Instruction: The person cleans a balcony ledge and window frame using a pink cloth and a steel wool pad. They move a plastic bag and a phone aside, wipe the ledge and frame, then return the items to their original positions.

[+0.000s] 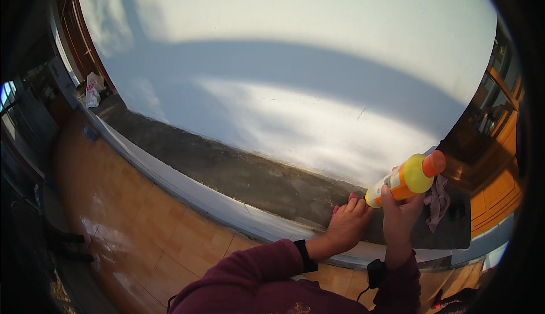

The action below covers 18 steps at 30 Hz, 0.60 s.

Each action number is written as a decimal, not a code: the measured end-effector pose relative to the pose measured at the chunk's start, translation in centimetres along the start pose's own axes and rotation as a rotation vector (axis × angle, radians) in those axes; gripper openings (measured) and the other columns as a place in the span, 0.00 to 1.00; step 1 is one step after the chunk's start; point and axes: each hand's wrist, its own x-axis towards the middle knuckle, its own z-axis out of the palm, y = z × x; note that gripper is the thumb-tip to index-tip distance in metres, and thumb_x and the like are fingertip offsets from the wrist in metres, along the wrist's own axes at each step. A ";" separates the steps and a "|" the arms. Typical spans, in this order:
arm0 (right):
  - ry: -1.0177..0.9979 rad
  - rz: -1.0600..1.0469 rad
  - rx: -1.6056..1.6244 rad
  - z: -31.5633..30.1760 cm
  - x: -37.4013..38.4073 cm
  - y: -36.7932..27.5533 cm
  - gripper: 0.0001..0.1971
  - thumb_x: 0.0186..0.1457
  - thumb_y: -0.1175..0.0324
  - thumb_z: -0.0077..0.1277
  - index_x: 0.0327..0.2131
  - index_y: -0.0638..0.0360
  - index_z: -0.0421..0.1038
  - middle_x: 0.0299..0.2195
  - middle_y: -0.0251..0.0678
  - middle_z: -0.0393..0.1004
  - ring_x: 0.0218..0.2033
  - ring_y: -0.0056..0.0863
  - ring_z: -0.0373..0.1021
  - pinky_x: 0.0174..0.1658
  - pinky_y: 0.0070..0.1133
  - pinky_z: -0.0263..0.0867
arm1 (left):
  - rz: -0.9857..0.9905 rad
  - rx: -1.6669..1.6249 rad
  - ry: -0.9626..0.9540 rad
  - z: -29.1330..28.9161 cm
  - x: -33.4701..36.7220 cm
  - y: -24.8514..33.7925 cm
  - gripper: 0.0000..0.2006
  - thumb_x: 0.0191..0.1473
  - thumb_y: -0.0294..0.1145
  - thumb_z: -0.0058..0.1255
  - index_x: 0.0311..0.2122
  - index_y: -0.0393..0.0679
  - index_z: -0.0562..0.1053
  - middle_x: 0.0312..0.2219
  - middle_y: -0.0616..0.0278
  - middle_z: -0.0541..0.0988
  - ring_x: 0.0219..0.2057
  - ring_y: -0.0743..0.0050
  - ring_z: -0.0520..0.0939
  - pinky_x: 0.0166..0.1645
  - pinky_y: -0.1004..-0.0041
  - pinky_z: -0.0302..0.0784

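Note:
My right hand (399,215) is wrapped round a yellow plastic bottle (417,175) with an orange-red cap and a printed label. The bottle is tilted, its cap up to the right and its base toward my left hand (349,222). That hand is closed at the bottle's base, its back facing up. Bits of a pink cloth (336,208) show at its fingers; the rest of the cloth is hidden under the hand. Both hands are over the right end of a grey cement ledge (227,169).
A pale pink rag (437,203) lies on the ledge right of the bottle. Behind rises a white wall (284,104). Wooden furniture (497,192) stands at the right. A white plastic bag (93,90) sits at the ledge's far left end. Below is an orange tiled floor (153,223).

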 end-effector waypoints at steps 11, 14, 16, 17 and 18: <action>-0.240 -0.079 0.065 10.4 -1.6 -3.4 0.30 0.53 0.82 0.52 0.60 0.63 0.56 0.53 0.42 0.69 0.54 0.30 0.68 0.60 0.30 0.62 | -0.093 0.230 0.271 -13.9 -9.7 -14.8 0.19 0.43 0.29 0.57 0.44 0.47 0.75 0.44 0.57 0.74 0.48 0.50 0.74 0.47 0.54 0.73; -0.317 -0.068 0.084 13.4 -2.3 -3.5 0.30 0.54 0.82 0.53 0.60 0.62 0.55 0.52 0.41 0.69 0.53 0.29 0.68 0.60 0.29 0.62 | -0.218 0.335 0.335 -19.7 -13.6 -21.8 0.17 0.44 0.28 0.56 0.43 0.46 0.76 0.41 0.55 0.75 0.48 0.48 0.74 0.48 0.53 0.73; -0.349 -0.048 0.096 15.5 -2.9 -3.5 0.28 0.54 0.81 0.54 0.58 0.61 0.57 0.51 0.40 0.69 0.52 0.27 0.68 0.59 0.29 0.63 | -0.295 0.429 0.429 -23.4 -15.9 -26.6 0.14 0.44 0.28 0.56 0.39 0.45 0.77 0.42 0.55 0.75 0.48 0.47 0.74 0.48 0.52 0.73; -0.368 -0.062 0.092 16.7 -3.2 -3.4 0.27 0.54 0.80 0.55 0.57 0.61 0.58 0.49 0.38 0.70 0.50 0.25 0.69 0.58 0.28 0.64 | -0.328 0.486 0.463 -25.3 -17.0 -29.0 0.14 0.44 0.28 0.56 0.40 0.45 0.77 0.42 0.55 0.75 0.48 0.46 0.74 0.49 0.52 0.73; -0.389 -0.064 0.084 17.8 -3.3 -3.3 0.29 0.53 0.78 0.58 0.57 0.61 0.58 0.49 0.37 0.70 0.50 0.25 0.70 0.57 0.28 0.65 | -0.373 0.528 0.487 -27.1 -17.9 -31.2 0.13 0.45 0.28 0.56 0.40 0.45 0.77 0.43 0.55 0.76 0.48 0.46 0.74 0.50 0.52 0.72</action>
